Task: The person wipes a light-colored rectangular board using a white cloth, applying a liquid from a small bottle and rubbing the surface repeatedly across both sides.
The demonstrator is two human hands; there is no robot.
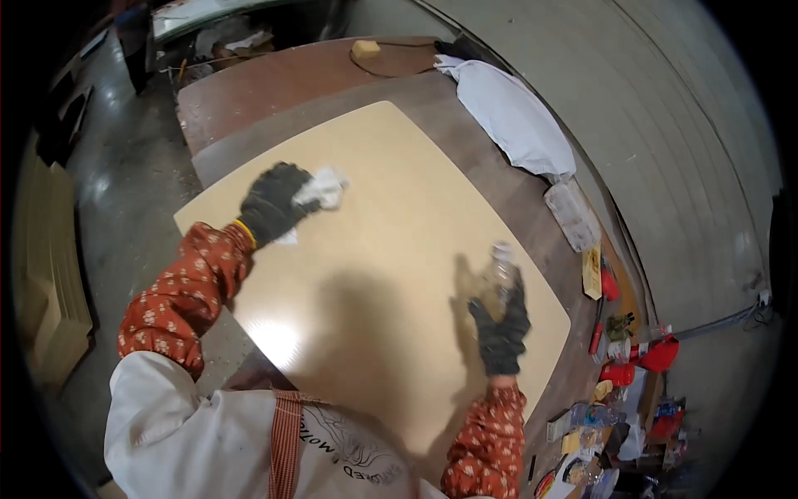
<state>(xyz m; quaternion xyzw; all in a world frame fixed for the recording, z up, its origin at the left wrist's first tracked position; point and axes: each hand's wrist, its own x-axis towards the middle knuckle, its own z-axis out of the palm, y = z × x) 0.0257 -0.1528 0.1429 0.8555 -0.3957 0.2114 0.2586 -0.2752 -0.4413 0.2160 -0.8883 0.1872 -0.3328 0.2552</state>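
Observation:
A pale, light-wood panel (391, 191) with rounded corners lies flat before me on a worn workbench. My left hand (276, 202), in a dark glove with a yellow cuff edge, presses a crumpled white cloth (326, 188) onto the panel's left part; a bit of white also shows under the wrist. Over the right side of the panel, my right hand (502, 328), gloved too, is wrapped around a clear plastic bottle (497, 281) with a whitish top. The bottle is slightly blurred, and its shadow falls on the panel to its left.
Along the bench's right edge lie a white cloth bundle (515, 121), a pale block (572, 216) and a red can (618, 373) among bottles and clutter. A yellow sponge-like block (366, 50) sits at the far end. Stacked panels (58, 266) stand at the left.

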